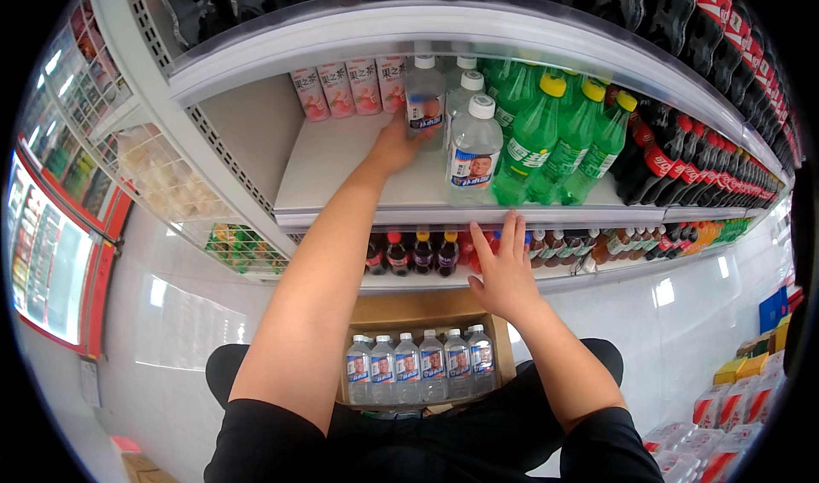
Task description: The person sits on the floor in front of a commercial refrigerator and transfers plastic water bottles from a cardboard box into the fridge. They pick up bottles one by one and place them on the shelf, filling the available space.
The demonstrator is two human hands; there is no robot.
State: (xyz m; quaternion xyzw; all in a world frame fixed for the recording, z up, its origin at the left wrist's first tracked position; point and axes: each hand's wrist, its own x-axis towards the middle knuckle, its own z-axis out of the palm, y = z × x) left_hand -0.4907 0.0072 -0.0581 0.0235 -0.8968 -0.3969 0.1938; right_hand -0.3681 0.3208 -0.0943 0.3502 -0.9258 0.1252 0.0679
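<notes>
My left hand (398,142) grips the lower part of a clear plastic bottle with a white cap (425,96) on the shelf, just right of the pink cartons (363,87). Another clear bottle (475,150) stands at the front of its row, with similar bottles behind it. My right hand (508,272) holds nothing; its fingers are spread, with the tips at the shelf's front edge (563,217). Below, an open cardboard box (409,310) between my knees holds several clear bottles (407,366) of the same look, standing upright.
Green soda bottles with yellow caps (528,144) and dark cola bottles (665,156) fill the shelf's right side. A lower shelf bears small bottles (422,252). Wire mesh racks (163,176) stand at left, a red-framed cooler (57,252) beyond. Wrapped bottle packs (729,406) sit on the floor at right.
</notes>
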